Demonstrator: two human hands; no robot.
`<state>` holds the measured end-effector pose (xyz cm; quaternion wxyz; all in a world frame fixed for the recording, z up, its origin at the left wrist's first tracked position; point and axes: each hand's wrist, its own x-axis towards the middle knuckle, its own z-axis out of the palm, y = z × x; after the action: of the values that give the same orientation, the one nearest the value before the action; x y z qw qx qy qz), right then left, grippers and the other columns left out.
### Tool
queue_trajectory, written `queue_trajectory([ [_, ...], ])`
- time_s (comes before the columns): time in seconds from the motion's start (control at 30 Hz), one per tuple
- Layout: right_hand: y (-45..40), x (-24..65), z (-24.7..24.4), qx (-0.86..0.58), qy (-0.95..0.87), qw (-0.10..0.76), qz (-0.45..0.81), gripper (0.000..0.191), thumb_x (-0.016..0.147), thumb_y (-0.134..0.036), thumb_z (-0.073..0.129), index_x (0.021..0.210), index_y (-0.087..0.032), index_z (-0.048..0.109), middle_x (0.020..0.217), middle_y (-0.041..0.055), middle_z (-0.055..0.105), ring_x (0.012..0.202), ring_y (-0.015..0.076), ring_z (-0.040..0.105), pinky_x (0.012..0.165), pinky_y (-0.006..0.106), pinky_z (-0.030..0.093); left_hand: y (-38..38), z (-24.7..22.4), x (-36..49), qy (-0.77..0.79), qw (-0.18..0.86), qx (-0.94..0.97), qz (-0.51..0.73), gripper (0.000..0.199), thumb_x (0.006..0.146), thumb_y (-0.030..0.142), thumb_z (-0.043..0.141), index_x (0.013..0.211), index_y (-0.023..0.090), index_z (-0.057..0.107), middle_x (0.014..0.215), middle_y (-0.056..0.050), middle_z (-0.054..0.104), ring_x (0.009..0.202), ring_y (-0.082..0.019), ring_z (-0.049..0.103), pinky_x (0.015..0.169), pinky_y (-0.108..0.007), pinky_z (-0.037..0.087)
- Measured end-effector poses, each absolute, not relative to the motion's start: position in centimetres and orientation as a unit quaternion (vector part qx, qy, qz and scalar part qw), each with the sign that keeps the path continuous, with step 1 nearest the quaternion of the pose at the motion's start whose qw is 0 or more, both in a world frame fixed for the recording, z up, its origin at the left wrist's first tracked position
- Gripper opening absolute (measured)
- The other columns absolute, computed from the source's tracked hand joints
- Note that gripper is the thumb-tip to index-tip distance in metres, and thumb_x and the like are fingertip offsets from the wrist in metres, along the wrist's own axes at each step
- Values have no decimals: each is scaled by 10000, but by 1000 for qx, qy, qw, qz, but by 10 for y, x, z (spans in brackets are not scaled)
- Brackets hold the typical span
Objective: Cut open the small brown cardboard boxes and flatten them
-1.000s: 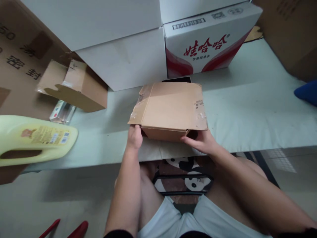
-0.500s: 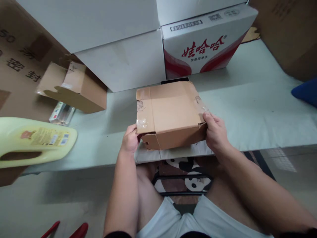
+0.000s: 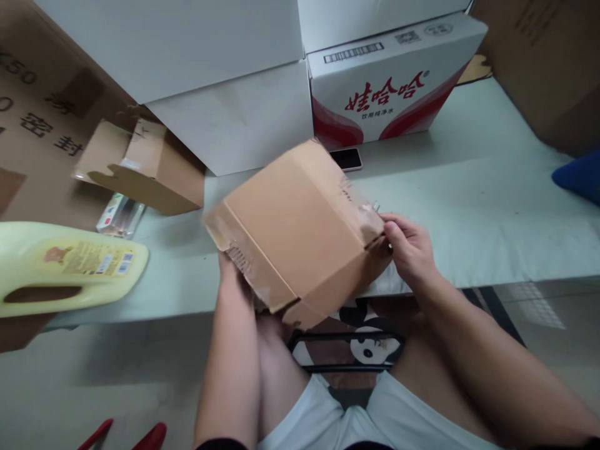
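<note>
A brown cardboard box (image 3: 293, 219) is tilted and turned at an angle over the table's front edge. Its flaps are creased, with worn tape at the corners. My right hand (image 3: 410, 247) pinches its right corner between thumb and fingers. At the lower left side, my left hand (image 3: 228, 267) reaches behind the box; the fingers are hidden there, so their grip does not show. Behind the box, a dark-screened phone (image 3: 347, 159) lies on the pale green tabletop (image 3: 450, 219).
White cartons (image 3: 239, 119) and a red-and-white carton (image 3: 375, 103) stand at the back. On the left are an open cardboard box (image 3: 175, 172), a clear package (image 3: 122, 215) and a yellow jug (image 3: 89, 265). A blue object (image 3: 579, 175) sits at the right edge.
The box has turned and tilted, its left side swinging toward me and down. My left hand has slid behind it. My right hand stays at the right corner. More of the phone now shows.
</note>
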<state>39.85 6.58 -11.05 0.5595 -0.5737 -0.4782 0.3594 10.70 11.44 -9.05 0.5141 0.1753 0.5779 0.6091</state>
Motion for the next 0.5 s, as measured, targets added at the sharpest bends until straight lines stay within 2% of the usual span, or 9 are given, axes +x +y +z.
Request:
queue_trajectory([
  [0.07, 69, 401, -111, -610, -487, 548, 302, 326, 830, -502, 659, 1003, -229, 703, 979, 48, 717, 930, 218, 657, 820, 353, 521, 114, -82, 104, 556, 527, 180, 618, 469, 994, 526, 365, 1061, 187, 682, 923, -65, 725, 957, -239, 693, 854, -439, 588],
  [0.1, 71, 402, -113, -617, -479, 552, 291, 369, 811, -479, 681, 1086, -233, 684, 1090, 63, 710, 1005, 222, 650, 843, 352, 521, 115, -79, 103, 536, 534, 194, 624, 472, 992, 533, 353, 1040, 205, 690, 885, -56, 734, 957, -245, 697, 852, -433, 588],
  [0.17, 73, 403, -116, -602, -452, 568, 334, 495, 773, -496, 707, 1191, -244, 624, 1201, 78, 678, 1021, 209, 645, 793, 324, 532, 116, -74, 102, 488, 548, 224, 641, 440, 981, 546, 391, 1024, 231, 694, 855, -43, 747, 987, -246, 697, 860, -414, 584],
  [0.23, 72, 399, -118, -556, -429, 546, 456, 513, 750, -584, 701, 1109, -228, 619, 1007, 65, 699, 788, 174, 648, 624, 284, 515, 118, -75, 105, 455, 555, 238, 654, 388, 976, 524, 423, 1022, 245, 689, 857, -33, 752, 1021, -242, 692, 865, -395, 582],
  [0.33, 63, 388, -115, -502, -396, 461, 615, 530, 660, -661, 764, 866, -201, 597, 656, -1, 606, 479, 112, 503, 422, 242, 405, 122, -79, 113, 455, 570, 219, 648, 315, 966, 458, 461, 1027, 240, 681, 886, -37, 753, 1017, -229, 693, 840, -368, 586],
  [0.4, 54, 384, -108, -506, -345, 462, 641, 561, 597, -665, 813, 792, -203, 562, 578, -31, 554, 403, 78, 414, 351, 216, 334, 124, -81, 117, 467, 577, 191, 643, 283, 946, 411, 470, 990, 219, 674, 868, -52, 741, 923, -215, 706, 762, -339, 588],
  [0.5, 38, 397, -91, -544, -298, 530, 579, 574, 576, -672, 825, 759, -214, 531, 530, -64, 495, 359, 52, 338, 299, 188, 270, 127, -79, 116, 474, 604, 151, 623, 215, 870, 357, 503, 896, 205, 653, 803, -41, 705, 697, -164, 680, 593, -267, 538],
])
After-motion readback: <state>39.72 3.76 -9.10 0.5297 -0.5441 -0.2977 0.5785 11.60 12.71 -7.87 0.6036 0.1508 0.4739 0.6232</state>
